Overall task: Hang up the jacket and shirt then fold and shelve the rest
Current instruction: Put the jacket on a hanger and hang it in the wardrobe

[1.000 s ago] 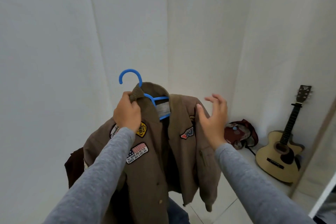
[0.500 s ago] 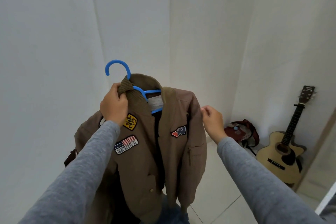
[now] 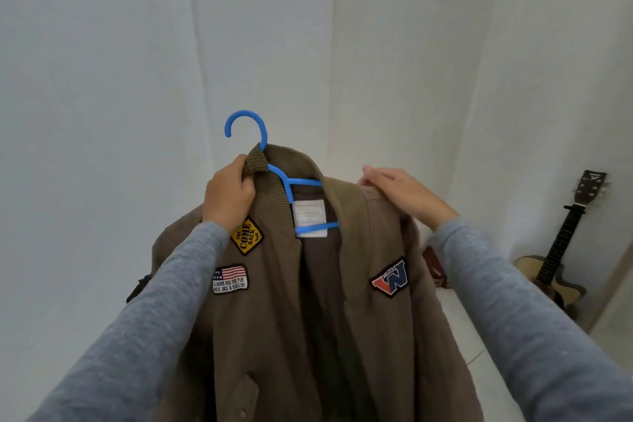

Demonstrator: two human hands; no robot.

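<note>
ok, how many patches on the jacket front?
3: a yellow diamond patch just below the left hand; a flag patch beneath that; a red-and-blue W patch on the jacket's other front panel. The grey sleeve may hide more.

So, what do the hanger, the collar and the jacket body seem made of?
Hanger: probably moulded plastic, bright blue, smooth with a slight sheen. Collar: apparently rib-knit fabric, matte olive-brown, fine parallel ridges visible. Jacket body: seems woven cloth, matte brown; exact fibre cannot be told.
</note>
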